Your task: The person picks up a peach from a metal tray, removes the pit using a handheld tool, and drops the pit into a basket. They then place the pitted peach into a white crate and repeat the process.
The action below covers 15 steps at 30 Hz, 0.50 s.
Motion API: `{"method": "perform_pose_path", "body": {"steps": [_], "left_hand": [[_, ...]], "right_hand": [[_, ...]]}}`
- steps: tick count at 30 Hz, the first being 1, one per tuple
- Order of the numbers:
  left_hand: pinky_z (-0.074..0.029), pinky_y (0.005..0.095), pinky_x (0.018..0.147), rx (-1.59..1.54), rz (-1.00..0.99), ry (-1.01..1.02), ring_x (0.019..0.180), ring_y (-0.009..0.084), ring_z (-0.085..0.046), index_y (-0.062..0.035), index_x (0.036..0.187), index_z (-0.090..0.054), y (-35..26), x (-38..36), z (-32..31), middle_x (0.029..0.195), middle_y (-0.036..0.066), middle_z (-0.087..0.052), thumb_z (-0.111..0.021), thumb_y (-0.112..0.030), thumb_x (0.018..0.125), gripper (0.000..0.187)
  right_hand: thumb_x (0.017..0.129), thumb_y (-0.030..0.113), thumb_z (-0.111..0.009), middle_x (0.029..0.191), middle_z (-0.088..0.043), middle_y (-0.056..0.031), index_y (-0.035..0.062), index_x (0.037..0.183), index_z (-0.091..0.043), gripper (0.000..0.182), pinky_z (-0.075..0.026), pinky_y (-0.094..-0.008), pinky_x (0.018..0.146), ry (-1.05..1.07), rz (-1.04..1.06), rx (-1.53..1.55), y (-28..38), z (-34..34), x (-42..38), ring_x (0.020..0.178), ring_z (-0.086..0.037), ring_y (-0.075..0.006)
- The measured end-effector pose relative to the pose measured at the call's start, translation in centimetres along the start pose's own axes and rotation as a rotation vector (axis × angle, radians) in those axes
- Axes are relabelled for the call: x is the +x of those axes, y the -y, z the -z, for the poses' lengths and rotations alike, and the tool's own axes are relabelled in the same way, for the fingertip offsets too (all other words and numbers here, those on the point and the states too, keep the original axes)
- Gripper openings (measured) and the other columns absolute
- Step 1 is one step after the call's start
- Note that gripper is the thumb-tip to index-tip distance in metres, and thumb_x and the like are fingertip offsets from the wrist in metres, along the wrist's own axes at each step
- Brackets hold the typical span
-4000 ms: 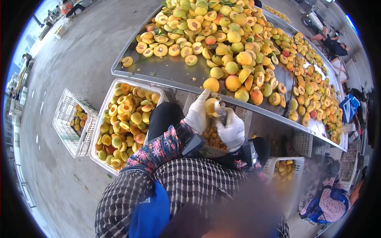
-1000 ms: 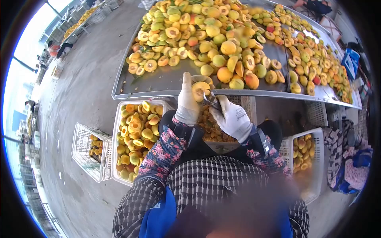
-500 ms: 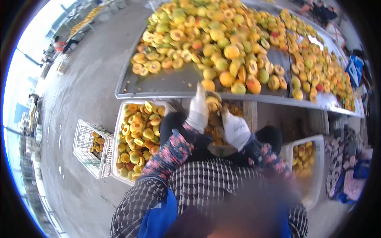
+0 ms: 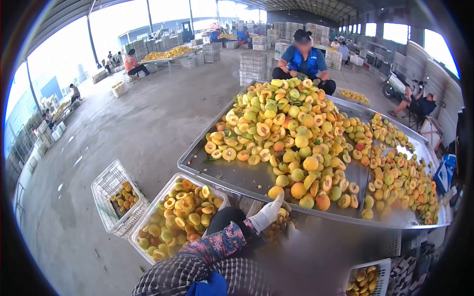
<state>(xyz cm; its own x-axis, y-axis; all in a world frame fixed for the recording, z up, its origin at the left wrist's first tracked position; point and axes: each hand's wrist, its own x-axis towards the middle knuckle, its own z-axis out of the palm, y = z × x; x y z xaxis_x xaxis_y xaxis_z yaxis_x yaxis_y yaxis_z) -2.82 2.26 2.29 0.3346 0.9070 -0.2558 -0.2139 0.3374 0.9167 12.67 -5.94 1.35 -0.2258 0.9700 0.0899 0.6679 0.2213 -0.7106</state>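
Note:
My left hand [image 4: 267, 215], in a white glove, is at the near edge of the metal table [image 4: 232, 183]. Its fingers are closed round a yellow peach half [image 4: 283, 212], partly hidden by the glove. My right hand is mostly lost in the blurred patch below the table edge, and its fingers do not show. Just beyond my left hand, a whole peach [image 4: 276, 192] lies on the table in front of a large heap of peaches [image 4: 296, 133], many of them halved. Below my hands, more fruit pieces are partly visible.
A white crate [image 4: 137, 231] full of peach halves stands left of my knee, beside another crate [image 4: 106, 185] with a few. At lower right is a third crate [image 4: 382, 276]. A co-worker [image 4: 305, 61] sits across the table. Stacked crates [image 4: 254, 66] stand behind.
The view has tilted up, bringing the co-worker and the hall into sight. My left hand stays by the table edge with the peach half; my right hand, clear before, is now mostly obscured.

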Motion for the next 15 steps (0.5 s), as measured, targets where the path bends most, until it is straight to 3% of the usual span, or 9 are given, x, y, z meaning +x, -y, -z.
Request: {"method": "perform_pose_path", "body": {"steps": [1,4,5,6,7,10,12,13,15], "left_hand": [[-0.048,0.0267,0.075,-0.135,0.061,0.024,0.082,0.0132,-0.060,-0.0006,0.093,-0.065,-0.7,-0.7,-0.3,0.091,0.005,-0.065,-0.032,-0.041,0.105,0.053],[-0.048,0.0275,0.074,-0.262,-0.463,-0.139,0.083,0.0142,-0.060,0.0006,0.096,-0.064,2.0,-0.6,-1.5,0.094,0.006,-0.065,-0.037,-0.038,0.104,0.048],[-0.048,0.0275,0.074,-0.177,-0.478,-0.157,0.082,0.0145,-0.060,0.0009,0.095,-0.064,2.8,-0.5,-1.4,0.093,0.007,-0.065,-0.038,-0.037,0.104,0.047],[-0.049,0.0276,0.073,-0.092,-0.493,-0.171,0.081,0.0147,-0.061,0.0011,0.094,-0.064,2.9,-0.6,-1.4,0.092,0.007,-0.065,-0.039,-0.035,0.104,0.045],[-0.049,0.0276,0.072,-0.007,-0.504,-0.181,0.080,0.0150,-0.061,0.0013,0.093,-0.064,2.9,-0.8,-1.5,0.090,0.007,-0.066,-0.040,-0.034,0.104,0.044],[-0.048,0.0274,0.061,-0.060,-0.187,-0.067,0.065,0.0169,-0.062,0.0007,0.084,-0.066,0.2,-2.0,-1.1,0.075,0.010,-0.066,-0.038,-0.042,0.103,0.055],[-0.049,0.0305,0.055,-0.231,0.090,0.085,0.062,0.0199,-0.063,-0.0004,0.084,-0.064,-0.3,-1.5,-0.7,0.074,0.012,-0.067,-0.040,-0.046,0.100,0.055],[-0.050,0.0320,0.056,-0.192,0.125,0.061,0.062,0.0223,-0.063,0.0000,0.083,-0.063,-0.1,-1.2,-0.8,0.072,0.013,-0.066,-0.042,-0.049,0.099,0.056],[-0.051,0.0341,0.059,-0.071,0.168,0.084,0.063,0.0253,-0.063,0.0014,0.078,-0.062,0.5,-0.1,-0.5,0.072,0.016,-0.065,-0.042,-0.053,0.097,0.062]], "right_hand": [[0.089,0.018,-0.059,0.077,-0.061,-0.0259,-0.0011,0.106,-0.048,0.028,-0.048,-0.0475,0.063,-0.039,0.009,0.050,-0.1,-0.2,-0.1,0.074,-0.062,-0.0449],[0.091,0.015,-0.057,0.076,-0.058,-0.0223,-0.0031,0.109,-0.049,0.027,-0.047,-0.0396,0.063,-0.009,-0.100,0.663,-2.0,-1.9,0.4,0.071,-0.061,-0.0382],[0.092,0.015,-0.057,0.076,-0.057,-0.0219,-0.0035,0.110,-0.049,0.027,-0.047,-0.0383,0.063,-0.007,-0.120,0.860,-2.8,-2.9,0.5,0.071,-0.060,-0.0369],[0.092,0.015,-0.056,0.080,-0.058,-0.0235,-0.0032,0.112,-0.050,0.028,-0.047,-0.0381,0.066,0.031,-0.090,0.953,-2.3,-3.3,0.6,0.074,-0.061,-0.0361],[0.092,0.017,-0.056,0.081,-0.059,-0.0244,-0.0030,0.112,-0.051,0.028,-0.048,-0.0392,0.066,0.005,-0.001,0.773,-2.0,-3.1,0.5,0.075,-0.062,-0.0373],[0.092,0.023,-0.057,0.083,-0.063,-0.0286,-0.0026,0.114,-0.054,0.034,-0.050,-0.0461,0.067,0.025,0.077,0.175,-1.1,-0.8,-0.1,0.077,-0.063,-0.0447],[0.092,0.024,-0.057,0.080,-0.063,-0.0275,-0.0013,0.112,-0.055,0.033,-0.050,-0.0493,0.065,0.010,0.133,0.079,2.3,2.7,-1.0,0.076,-0.062,-0.0454],[0.092,0.024,-0.057,0.078,-0.063,-0.0273,-0.0007,0.106,-0.056,0.028,-0.049,-0.0493,0.063,0.143,0.193,0.128,-0.8,1.5,-0.3,0.075,-0.062,-0.0453],[0.093,0.021,-0.056,0.075,-0.060,-0.0287,-0.0006,0.104,-0.052,0.025,-0.045,-0.0501,0.060,0.106,0.212,0.268,-2.0,0.6,-0.4,0.074,-0.059,-0.0473]]}}
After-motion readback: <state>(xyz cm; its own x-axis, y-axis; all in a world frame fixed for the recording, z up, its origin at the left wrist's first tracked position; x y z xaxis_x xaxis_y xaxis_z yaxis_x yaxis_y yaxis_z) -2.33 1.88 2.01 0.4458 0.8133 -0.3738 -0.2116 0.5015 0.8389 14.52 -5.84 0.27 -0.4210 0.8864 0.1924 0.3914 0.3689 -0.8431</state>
